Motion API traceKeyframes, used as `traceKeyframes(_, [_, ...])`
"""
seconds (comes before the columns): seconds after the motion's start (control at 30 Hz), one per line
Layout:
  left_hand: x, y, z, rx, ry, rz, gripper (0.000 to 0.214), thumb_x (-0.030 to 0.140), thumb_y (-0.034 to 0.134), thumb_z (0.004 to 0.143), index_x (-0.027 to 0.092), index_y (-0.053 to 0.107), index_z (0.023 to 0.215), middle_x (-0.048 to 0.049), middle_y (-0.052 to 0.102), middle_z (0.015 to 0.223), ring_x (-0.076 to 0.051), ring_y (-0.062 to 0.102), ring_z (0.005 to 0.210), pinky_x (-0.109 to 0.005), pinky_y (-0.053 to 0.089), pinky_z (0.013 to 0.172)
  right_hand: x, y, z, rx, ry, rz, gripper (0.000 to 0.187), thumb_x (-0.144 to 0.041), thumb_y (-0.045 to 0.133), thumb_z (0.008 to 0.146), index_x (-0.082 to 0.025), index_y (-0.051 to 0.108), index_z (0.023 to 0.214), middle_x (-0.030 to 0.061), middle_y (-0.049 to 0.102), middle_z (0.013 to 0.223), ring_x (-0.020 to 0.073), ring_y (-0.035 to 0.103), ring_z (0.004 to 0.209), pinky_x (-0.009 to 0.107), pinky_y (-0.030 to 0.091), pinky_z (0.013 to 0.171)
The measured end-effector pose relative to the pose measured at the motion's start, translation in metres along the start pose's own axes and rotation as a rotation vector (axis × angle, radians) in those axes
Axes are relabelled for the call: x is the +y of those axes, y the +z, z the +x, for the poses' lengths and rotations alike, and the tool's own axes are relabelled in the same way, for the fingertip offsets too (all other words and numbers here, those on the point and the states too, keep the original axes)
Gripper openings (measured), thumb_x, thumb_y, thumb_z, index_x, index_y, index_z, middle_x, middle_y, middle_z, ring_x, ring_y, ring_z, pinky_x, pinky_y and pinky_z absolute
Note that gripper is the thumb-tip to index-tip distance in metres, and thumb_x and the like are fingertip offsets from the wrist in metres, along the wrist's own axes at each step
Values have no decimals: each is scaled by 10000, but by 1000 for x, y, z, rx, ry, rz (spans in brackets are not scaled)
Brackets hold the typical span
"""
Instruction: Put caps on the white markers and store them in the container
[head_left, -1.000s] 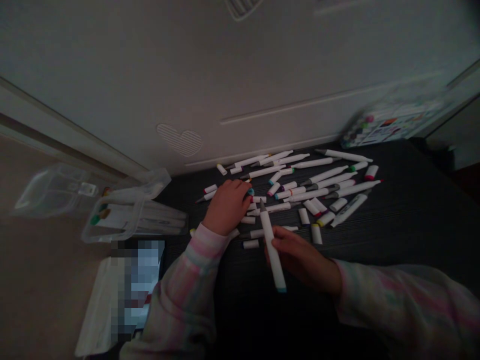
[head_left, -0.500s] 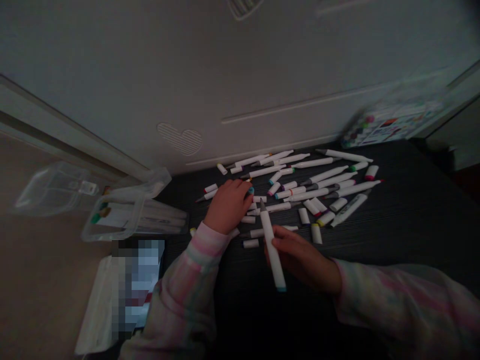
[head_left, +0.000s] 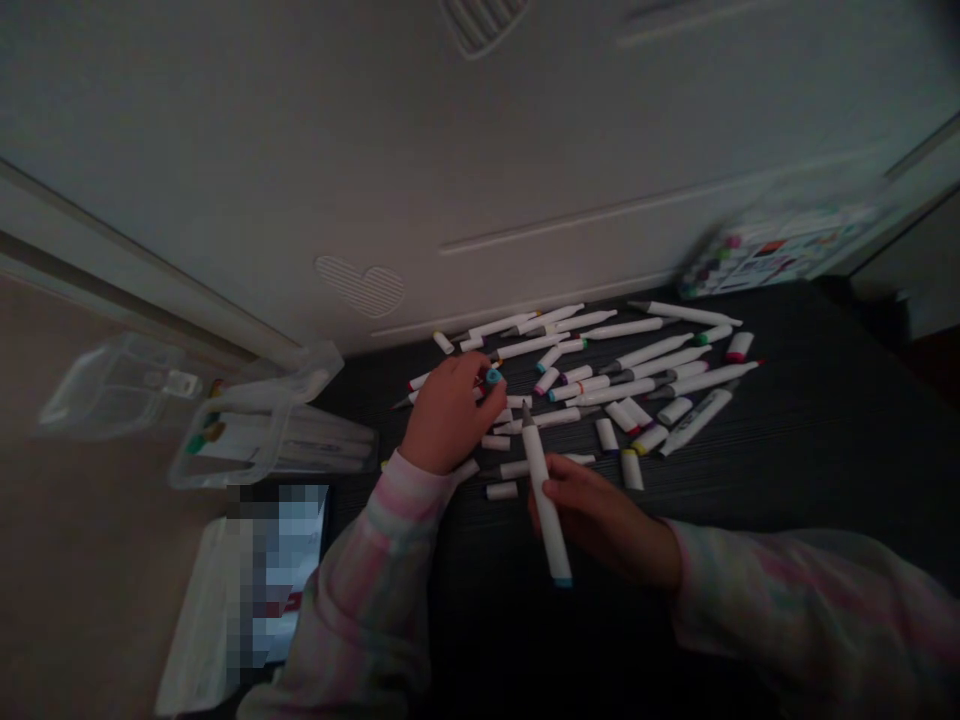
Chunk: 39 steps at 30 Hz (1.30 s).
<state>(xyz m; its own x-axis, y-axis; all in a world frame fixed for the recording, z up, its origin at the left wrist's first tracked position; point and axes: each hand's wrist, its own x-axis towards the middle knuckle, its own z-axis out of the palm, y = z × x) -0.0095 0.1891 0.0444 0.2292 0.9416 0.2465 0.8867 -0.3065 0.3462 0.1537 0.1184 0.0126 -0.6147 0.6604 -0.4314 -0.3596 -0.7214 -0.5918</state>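
Note:
My right hand [head_left: 600, 520] grips a white marker [head_left: 544, 490] with its grey tip uncovered and pointing away from me, and a blue cap on its near end. My left hand [head_left: 448, 415] is closed around a small blue-ended cap [head_left: 493, 377], lifted slightly above the dark mat [head_left: 787, 450]. Several white markers [head_left: 645, 355] and loose caps [head_left: 630, 430] lie scattered on the mat beyond both hands.
A clear plastic case [head_left: 270, 435] with a few markers inside lies at the left, its lid [head_left: 112, 385] open beside it. A white sheet [head_left: 202, 610] lies near my left elbow. A colour chart [head_left: 772, 250] leans at the far right against the white furniture front [head_left: 480, 180].
My left hand has lifted a blue-ended cap off the mat and turned it up between its fingers. The right hand and its marker have barely moved.

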Motion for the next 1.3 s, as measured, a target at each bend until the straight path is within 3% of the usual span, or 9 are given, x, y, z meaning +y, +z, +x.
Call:
traceKeyframes(0.3, [1, -42, -8, 293, -171, -27, 104, 233, 522, 729, 181, 529, 819, 8, 605, 743, -126, 578, 677, -219, 432, 640, 0, 1, 4, -53, -27, 46, 245, -317, 634, 656, -155, 490, 772, -25, 524, 625, 83, 474, 542, 222, 342, 524])
traceKeyframes(0.43, [4, -48, -22, 262, -182, -50, 125, 250, 527, 731, 195, 522, 843, 5, 623, 772, -144, 597, 705, -236, 437, 650, 2, 1, 5, -69, -50, 39, 236, -318, 629, 665, -157, 492, 771, -31, 503, 637, 76, 452, 545, 222, 334, 529])
traceKeyframes(0.57, [12, -36, -44, 143, -163, -151, 133, 233, 515, 743, 196, 515, 871, -5, 618, 783, -144, 593, 719, -231, 439, 651, 4, -2, 5, -95, -49, 24, 229, -316, 619, 680, -162, 498, 798, -31, 503, 647, 83, 462, 558, 230, 348, 546])
traceKeyframes(0.7, [21, -20, -62, 82, -244, -386, 121, 204, 516, 748, 205, 516, 869, 0, 610, 792, -130, 585, 730, -214, 433, 652, 4, -2, 1, -73, -21, 0, 234, -334, 629, 675, -161, 499, 763, -37, 499, 604, 82, 453, 538, 222, 338, 525])
traceKeyframes(0.87, [20, -5, -65, 216, -486, -949, 167, 224, 533, 743, 198, 528, 907, 0, 611, 771, -119, 578, 698, -228, 442, 661, 1, -1, -3, -10, 29, -42, 209, -309, 638, 684, -161, 521, 772, -32, 515, 623, 87, 471, 582, 215, 348, 549])
traceKeyframes(1.03, [12, -5, -63, 321, -729, -1528, 107, 207, 544, 695, 158, 536, 790, -8, 643, 670, -105, 571, 581, -219, 447, 577, 1, -2, -5, 4, 52, -120, 203, -321, 625, 705, -169, 526, 795, -31, 514, 644, 86, 464, 592, 214, 354, 559])
traceKeyframes(1.17, [9, -7, -64, 312, -855, -1768, 105, 208, 546, 674, 149, 543, 761, -15, 651, 655, -103, 572, 565, -224, 458, 577, 1, -2, -6, -87, 25, -245, 222, -347, 630, 705, -176, 531, 808, -35, 510, 636, 78, 444, 572, 207, 338, 540])
traceKeyframes(1.3, [10, -5, -64, 266, -884, -1847, 108, 201, 545, 673, 142, 567, 760, -24, 653, 647, -109, 583, 571, -229, 467, 581, -2, 1, -7, -91, 50, -359, 274, -359, 645, 684, -183, 511, 844, -10, 536, 735, 101, 476, 665, 233, 370, 623])
